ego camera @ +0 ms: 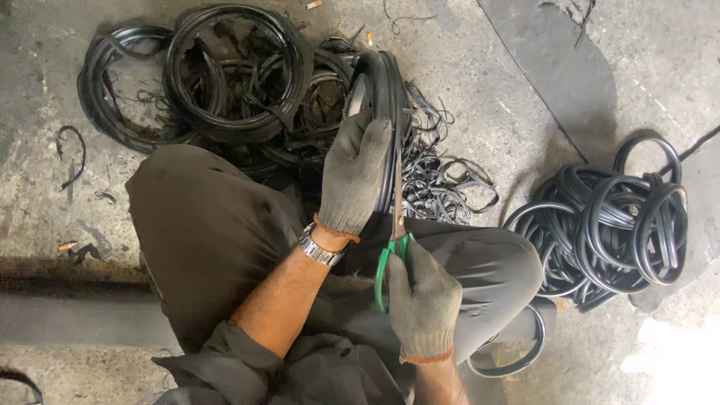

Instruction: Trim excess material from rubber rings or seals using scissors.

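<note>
The black rubber ring (382, 97) was gripped by the gloved left hand (352, 176), fingers wrapped tight around its rim, ring held upright on edge between the knees. Green-handled scissors (391, 251) were clamped in the gloved right hand (421, 300), blades pointed up along the ring's edge; whether the blades were apart could not be told. A metal wristwatch (321, 249) was worn on the left wrist. Thin black trimmings (442, 184) were strewn just beyond the ring. A tangled pile of worn rings (217, 82) lay on the concrete floor (480, 67) at upper left. A stack of cleaner rings (607, 225) was heaped to the right, well apart from the hands.
</note>
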